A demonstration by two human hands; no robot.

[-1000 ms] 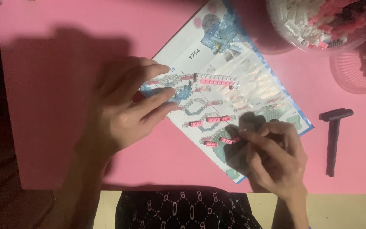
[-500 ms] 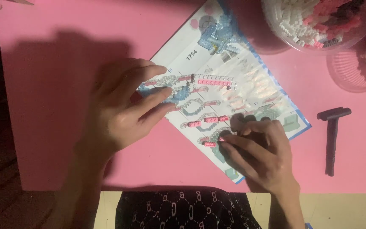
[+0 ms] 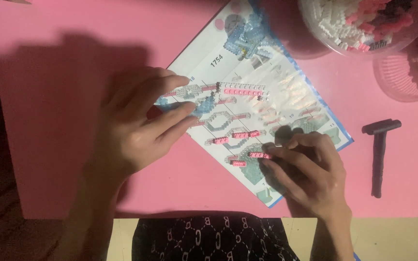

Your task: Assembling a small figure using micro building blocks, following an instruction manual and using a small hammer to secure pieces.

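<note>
Instruction sheet (image 3: 247, 104): glossy paper, glare patch at 3 o'clock side. Table top (image 3: 73, 48): smooth matt pink. Small pink bricks (image 3: 260, 155) on sheet: plastic, studded, slight sheen. Tub (image 3: 315, 29) at 1 o'clock: clear shiny plastic. Black tool (image 3: 378, 154) at 3 o'clock: matt plastic, approx. Cloth w/ printed pattern (image 3: 209, 239) at 6 o'clock.

We found open pink tabletop (image 3: 49, 96) out beyond our left hand (image 3: 136, 128), with nothing in the way. Between our hands, small pink brick strips (image 3: 240, 135) crowded the instruction sheet (image 3: 209, 63). Just past our right hand (image 3: 306, 171) lay a dark tool (image 3: 378, 150); farther ahead, a tub of bricks (image 3: 359, 24) blocked passage.
</note>
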